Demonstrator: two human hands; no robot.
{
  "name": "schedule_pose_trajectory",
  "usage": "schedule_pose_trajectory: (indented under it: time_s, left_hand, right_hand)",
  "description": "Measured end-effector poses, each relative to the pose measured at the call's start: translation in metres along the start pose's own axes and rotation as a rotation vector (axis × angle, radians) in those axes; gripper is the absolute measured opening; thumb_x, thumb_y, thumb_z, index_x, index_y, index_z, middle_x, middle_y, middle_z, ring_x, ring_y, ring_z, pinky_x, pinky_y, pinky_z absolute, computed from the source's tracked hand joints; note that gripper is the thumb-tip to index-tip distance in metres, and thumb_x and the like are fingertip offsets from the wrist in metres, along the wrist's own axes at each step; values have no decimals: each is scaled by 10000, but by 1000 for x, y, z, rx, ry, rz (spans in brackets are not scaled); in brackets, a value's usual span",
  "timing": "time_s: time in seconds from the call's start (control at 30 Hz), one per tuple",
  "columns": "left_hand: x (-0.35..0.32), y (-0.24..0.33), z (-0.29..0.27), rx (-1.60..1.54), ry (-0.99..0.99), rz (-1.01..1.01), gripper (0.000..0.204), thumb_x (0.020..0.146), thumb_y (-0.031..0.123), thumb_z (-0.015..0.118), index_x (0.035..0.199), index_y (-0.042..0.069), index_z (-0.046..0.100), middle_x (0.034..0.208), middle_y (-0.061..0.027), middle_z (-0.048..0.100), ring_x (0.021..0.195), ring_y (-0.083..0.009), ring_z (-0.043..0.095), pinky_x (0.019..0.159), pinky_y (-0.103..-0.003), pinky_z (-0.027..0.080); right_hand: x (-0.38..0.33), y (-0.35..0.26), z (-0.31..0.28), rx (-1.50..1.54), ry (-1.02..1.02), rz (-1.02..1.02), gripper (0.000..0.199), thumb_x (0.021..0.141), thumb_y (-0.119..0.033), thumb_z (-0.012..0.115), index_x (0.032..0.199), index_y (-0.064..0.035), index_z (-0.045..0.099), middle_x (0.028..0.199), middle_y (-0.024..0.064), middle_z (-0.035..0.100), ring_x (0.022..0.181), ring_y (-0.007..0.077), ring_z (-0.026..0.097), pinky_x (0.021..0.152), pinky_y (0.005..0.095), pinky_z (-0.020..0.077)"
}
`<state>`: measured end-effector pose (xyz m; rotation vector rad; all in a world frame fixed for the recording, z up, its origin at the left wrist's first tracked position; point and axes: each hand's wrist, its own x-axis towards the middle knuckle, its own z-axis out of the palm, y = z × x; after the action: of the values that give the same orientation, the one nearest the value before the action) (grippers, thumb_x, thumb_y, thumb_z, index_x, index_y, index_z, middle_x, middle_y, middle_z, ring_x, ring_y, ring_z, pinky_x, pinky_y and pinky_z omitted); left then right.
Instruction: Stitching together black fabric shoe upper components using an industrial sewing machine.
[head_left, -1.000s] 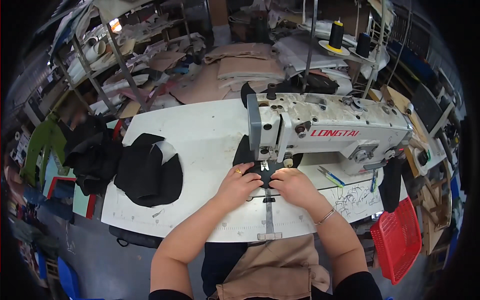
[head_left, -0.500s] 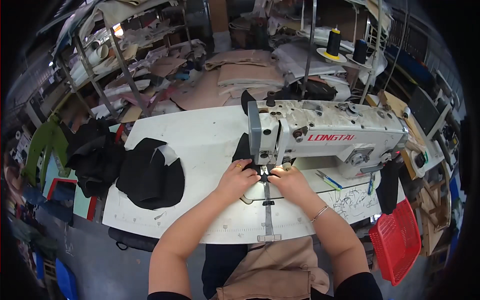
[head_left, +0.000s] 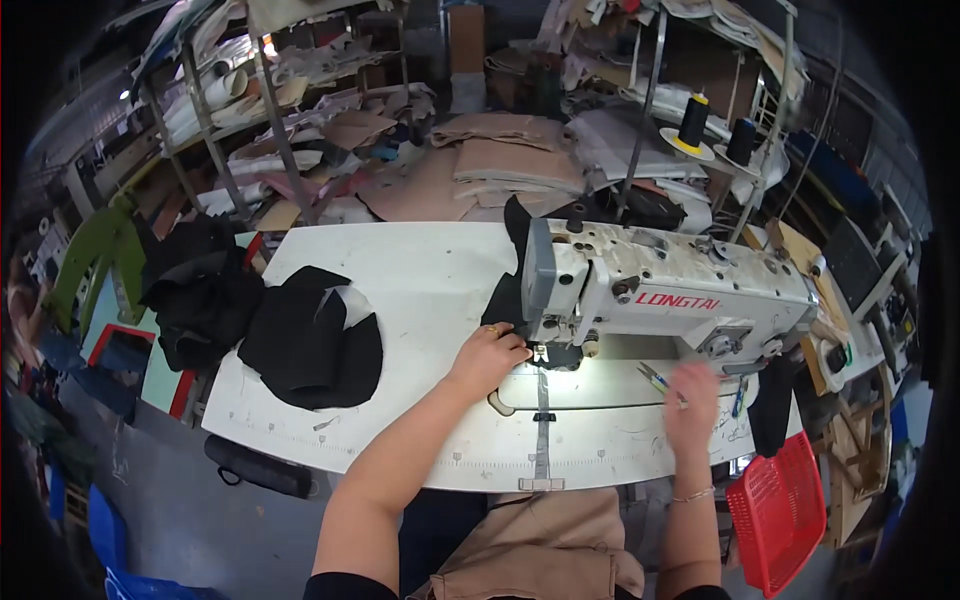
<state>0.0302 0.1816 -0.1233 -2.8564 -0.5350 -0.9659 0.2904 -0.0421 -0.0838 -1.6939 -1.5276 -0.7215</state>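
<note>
Since the earlier frame, my right hand (head_left: pixel 692 408) has left the black fabric piece (head_left: pixel 506 300) and swung over to the thread snips (head_left: pixel 654 377); blur hides how far its fingers are closed, and I cannot tell whether it has hold of them. My left hand (head_left: pixel 487 362) lays bent fingers on the fabric beside the presser foot (head_left: pixel 541 352); whether they pinch it, I can't tell. That piece lies under the sewing machine (head_left: pixel 690 285) head. Farther left on the white table (head_left: pixel 420 260) sit stacked black cut pieces (head_left: pixel 305 345); a red basket (head_left: pixel 782 515) stands off its right end.
</note>
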Motion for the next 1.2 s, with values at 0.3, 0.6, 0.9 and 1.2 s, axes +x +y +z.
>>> schedule_pose_trajectory:
  time_s: [0.3, 0.6, 0.9, 1.2]
  left_hand:
    - [-2, -9, 4, 2, -49, -44, 210, 763, 116, 573, 932, 157, 690, 1018, -4, 647, 1090, -254, 563, 894, -361, 466]
    - [-3, -6, 13, -17, 1, -33, 309, 724, 82, 579, 985, 196, 698, 996, -21, 670, 1038, -282, 598, 898, -372, 491]
    - [-7, -11, -6, -121, 72, -125, 232, 723, 45, 647, 926, 132, 718, 961, -75, 665, 997, -310, 597, 854, -389, 504]
    - [-16, -49, -101, 63, 187, -235, 207, 767, 78, 622, 966, 76, 678, 1087, -90, 644, 1100, -316, 563, 920, -401, 467]
  right_hand:
    - [-21, 76, -22, -219, -14, 313, 315, 828, -131, 652, 1097, 25, 599, 1155, 212, 592, 1153, 399, 515, 1000, 443, 392]
    - [-33, 87, -35, -80, 80, 373, 279, 826, -121, 661, 1092, -44, 626, 1207, 155, 598, 1196, 335, 518, 1004, 421, 409]
    - [-24, 225, -104, -600, -251, 1263, 523, 710, -405, 766, 1050, -25, 655, 1080, 176, 653, 1035, 347, 610, 907, 431, 484]
    - [-112, 382, -126, -597, -258, 867, 449, 581, -146, 845, 892, 31, 575, 931, 246, 633, 934, 421, 600, 803, 478, 493]
